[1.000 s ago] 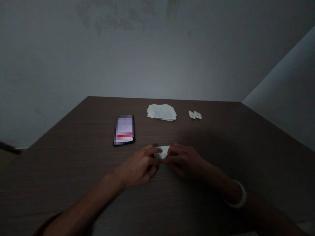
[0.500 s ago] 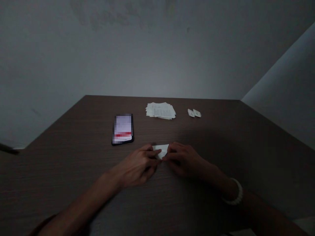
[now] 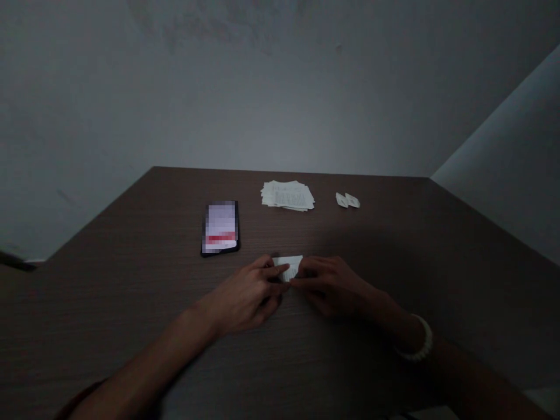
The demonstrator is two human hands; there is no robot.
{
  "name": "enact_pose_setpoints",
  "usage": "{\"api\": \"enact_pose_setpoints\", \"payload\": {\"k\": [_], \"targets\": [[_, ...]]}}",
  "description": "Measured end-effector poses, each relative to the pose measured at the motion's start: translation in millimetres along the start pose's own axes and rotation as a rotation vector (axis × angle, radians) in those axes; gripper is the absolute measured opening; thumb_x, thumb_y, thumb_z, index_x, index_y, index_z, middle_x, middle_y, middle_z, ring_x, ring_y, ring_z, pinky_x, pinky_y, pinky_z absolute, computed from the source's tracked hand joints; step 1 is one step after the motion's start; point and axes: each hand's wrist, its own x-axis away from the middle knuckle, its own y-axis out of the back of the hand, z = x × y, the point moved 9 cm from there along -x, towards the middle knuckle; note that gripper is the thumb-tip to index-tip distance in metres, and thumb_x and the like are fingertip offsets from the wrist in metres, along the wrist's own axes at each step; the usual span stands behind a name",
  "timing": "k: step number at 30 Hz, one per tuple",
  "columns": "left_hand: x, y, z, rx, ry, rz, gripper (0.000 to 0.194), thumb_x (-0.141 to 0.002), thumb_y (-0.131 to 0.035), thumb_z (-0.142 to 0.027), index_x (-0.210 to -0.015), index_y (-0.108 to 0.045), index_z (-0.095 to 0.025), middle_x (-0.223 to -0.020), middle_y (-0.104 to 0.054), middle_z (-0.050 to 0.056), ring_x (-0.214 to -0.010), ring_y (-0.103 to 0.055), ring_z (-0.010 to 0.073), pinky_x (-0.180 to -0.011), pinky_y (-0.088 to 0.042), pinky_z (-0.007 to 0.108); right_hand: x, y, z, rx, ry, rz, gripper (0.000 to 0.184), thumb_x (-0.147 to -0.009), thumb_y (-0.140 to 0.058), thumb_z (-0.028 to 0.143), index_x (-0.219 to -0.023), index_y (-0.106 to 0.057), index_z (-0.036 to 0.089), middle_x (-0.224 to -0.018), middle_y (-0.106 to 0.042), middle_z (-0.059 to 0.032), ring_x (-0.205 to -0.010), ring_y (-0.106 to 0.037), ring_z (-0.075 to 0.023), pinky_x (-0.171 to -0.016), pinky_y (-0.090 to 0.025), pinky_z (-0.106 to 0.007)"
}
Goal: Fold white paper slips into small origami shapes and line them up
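A small piece of white printed paper lies between my hands on the brown table, partly covered by fingers. My left hand grips its left side, with one finger stretched across its face. At the paper's right and near edges, the bent fingers of my right hand pinch it. The paper looks folded, though the fingers hide much of its shape. A pale beaded bracelet circles my right wrist.
A phone with a blurred screen lies left of the paper. Farther back sits a loose stack of printed paper sheets, with two small folded papers to its right. A wall rises behind the table.
Both hands keep hold of the paper in nearly the same place, with only slight finger movement. The whole view has shifted a little.
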Motion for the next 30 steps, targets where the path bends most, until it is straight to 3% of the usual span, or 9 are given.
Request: {"api": "enact_pose_setpoints", "payload": {"k": [7,14,21,25,27,30], "targets": [[0,-4.2,1,-0.02,0.022,0.035,0.021,-0.081,-0.051,-0.011,-0.088,-0.069,-0.017,-0.124,-0.06,0.009,-0.1,-0.054,0.0259,-0.086,-0.048,0.043,1,-2,-12,-0.04,-0.115,0.004,0.026,-0.082,-0.057,0.019,-0.104,-0.069,0.027,-0.093,-0.064,-0.0028,-0.078,-0.059,-0.0155,-0.067,-0.043,-0.027],[1,-8.7,2,-0.049,0.023,0.045,0.024,-0.08,-0.051,-0.011,-0.094,-0.069,-0.017,-0.127,-0.058,0.01,-0.102,-0.053,0.0273,-0.088,-0.047,0.045,4,4,-39,0.195,-0.315,-0.041,0.018,-0.082,-0.055,0.024,-0.09,-0.072,0.023,-0.081,-0.063,-0.0029,-0.069,-0.058,-0.0161,-0.056,-0.033,-0.027],[0,-3.8,3,-0.021,0.049,0.045,0.026,-0.078,-0.053,-0.009,-0.095,-0.07,-0.017,-0.129,-0.058,0.01,-0.102,-0.054,0.0273,-0.087,-0.049,0.044,4,10,-26,0.217,-0.208,-0.119,0.021,-0.084,-0.052,0.022,-0.095,-0.07,0.02,-0.081,-0.065,-0.0043,-0.067,-0.058,-0.0154,-0.057,-0.034,-0.028],[-2,1.6,1,0.008,0.043,0.041,0.025,-0.077,-0.052,-0.008,-0.092,-0.069,-0.018,-0.122,-0.061,0.008,-0.101,-0.054,0.0261,-0.09,-0.047,0.044,-1,2,-6,-0.001,-0.056,-0.021,0.028,-0.081,-0.054,0.018,-0.104,-0.068,0.024,-0.089,-0.068,-0.0017,-0.068,-0.06,-0.0133,-0.06,-0.037,-0.025],[-2,2.3,1,0.018,0.04,0.037,0.027,-0.077,-0.051,-0.008,-0.093,-0.07,-0.019,-0.12,-0.062,0.007,-0.101,-0.054,0.0256,-0.092,-0.047,0.045,-3,-3,-4,-0.072,-0.053,0.05,0.032,-0.081,-0.053,0.016,-0.109,-0.067,0.026,-0.091,-0.069,-0.0002,-0.07,-0.061,-0.013,-0.061,-0.037,-0.025],[0,-1.9,1,-0.001,0.037,0.039,0.027,-0.078,-0.05,-0.009,-0.095,-0.07,-0.018,-0.123,-0.06,0.007,-0.104,-0.053,0.0262,-0.093,-0.046,0.045,-3,-5,-15,-0.052,-0.141,0.048,0.03,-0.082,-0.053,0.016,-0.105,-0.069,0.025,-0.088,-0.07,0.0,-0.071,-0.062,-0.0136,-0.061,-0.037,-0.025]]}}
